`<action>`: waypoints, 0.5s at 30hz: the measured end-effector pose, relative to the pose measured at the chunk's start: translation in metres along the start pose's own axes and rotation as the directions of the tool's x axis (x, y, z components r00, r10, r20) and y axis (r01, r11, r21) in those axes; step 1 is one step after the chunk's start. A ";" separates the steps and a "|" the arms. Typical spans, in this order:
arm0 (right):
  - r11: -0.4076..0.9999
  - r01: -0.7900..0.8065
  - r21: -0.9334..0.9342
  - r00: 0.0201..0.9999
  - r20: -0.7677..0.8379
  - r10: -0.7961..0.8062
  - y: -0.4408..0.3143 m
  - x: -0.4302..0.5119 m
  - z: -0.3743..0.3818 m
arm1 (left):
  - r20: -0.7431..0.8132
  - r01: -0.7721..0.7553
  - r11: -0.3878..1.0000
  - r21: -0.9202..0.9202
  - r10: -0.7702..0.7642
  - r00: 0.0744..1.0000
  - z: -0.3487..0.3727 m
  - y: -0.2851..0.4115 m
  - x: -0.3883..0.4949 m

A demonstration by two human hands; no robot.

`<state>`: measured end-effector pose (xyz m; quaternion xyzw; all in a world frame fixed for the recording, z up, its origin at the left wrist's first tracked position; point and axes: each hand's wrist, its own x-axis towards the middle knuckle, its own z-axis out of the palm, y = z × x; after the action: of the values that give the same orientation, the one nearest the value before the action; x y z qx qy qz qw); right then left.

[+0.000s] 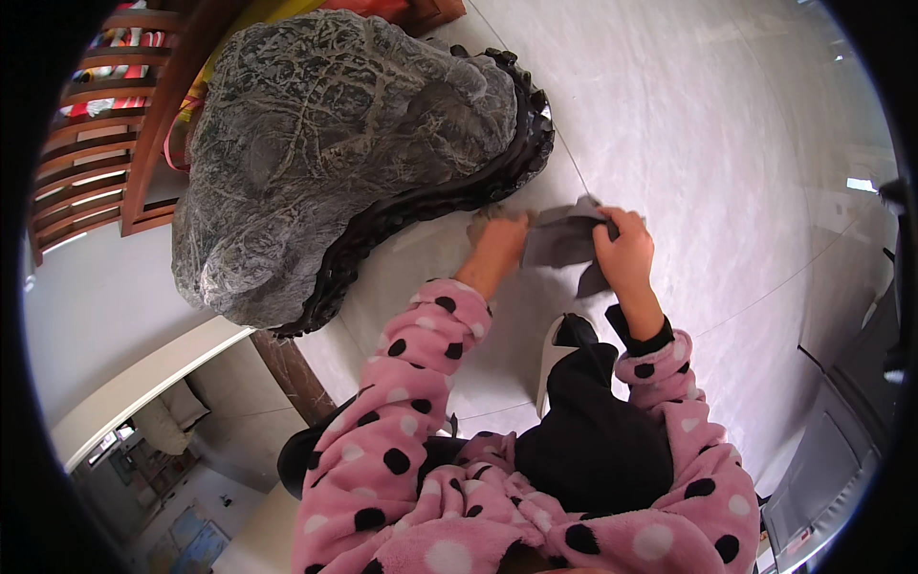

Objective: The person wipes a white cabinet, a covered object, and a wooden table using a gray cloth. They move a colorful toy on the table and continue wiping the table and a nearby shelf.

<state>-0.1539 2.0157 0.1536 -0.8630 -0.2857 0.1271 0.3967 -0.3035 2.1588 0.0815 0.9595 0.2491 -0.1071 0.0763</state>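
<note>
My right hand (625,247) grips a piece of grey cloth (563,240) that hangs in folds above the floor. On the cloth's other side, my left hand (502,240) is blurred, its fingers curled at the cloth's edge and partly hidden. Just beyond my left hand stands a large grey ornamental rock (344,143) with pale veins. It rests in a dark, glossy carved stand (534,133) whose scalloped rim follows the rock's outline. My left hand is close to that rim; contact cannot be made out.
Pale floor tiles (688,179) lie around the stand. Wooden slatted furniture (133,136) is behind the rock at left, near a yellow item (276,11). My light-soled shoe (549,355) is below the cloth. A grey panelled object (817,459) stands at lower right.
</note>
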 end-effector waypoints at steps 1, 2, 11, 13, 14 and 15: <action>0.996 0.046 0.073 0.989 -0.145 -0.035 -0.005 0.003 0.006 | 0.085 -0.090 0.996 -0.004 0.090 0.992 -0.001 0.000 -0.017; 0.983 0.139 0.118 0.965 -0.240 -0.108 -0.012 0.006 0.018 | 0.241 -0.174 0.984 -0.027 0.175 0.955 -0.002 0.001 -0.023; 0.562 0.798 -0.217 0.583 0.039 -0.812 0.001 -0.003 0.137 | 0.244 0.123 0.904 -0.411 -0.021 0.970 -0.068 -0.013 -0.076; 0.588 0.788 -0.185 0.599 0.007 -0.801 0.020 -0.002 0.135 | 0.150 0.122 0.874 -0.470 -0.056 0.987 -0.082 -0.011 -0.080; 0.627 0.767 -0.134 0.637 0.045 -0.769 0.025 -0.004 0.129 | 0.113 0.134 0.859 -0.493 -0.089 0.990 -0.087 -0.010 -0.079; 0.742 0.666 -0.078 0.738 -0.079 -0.670 0.030 -0.003 0.120 | 0.087 0.148 0.830 -0.538 -0.120 0.989 -0.091 -0.010 -0.078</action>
<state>-0.1977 2.0719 0.0529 -0.7172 -0.5582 -0.0740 0.4105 -0.3592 2.1495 0.1875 0.8757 0.3339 -0.0612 0.3435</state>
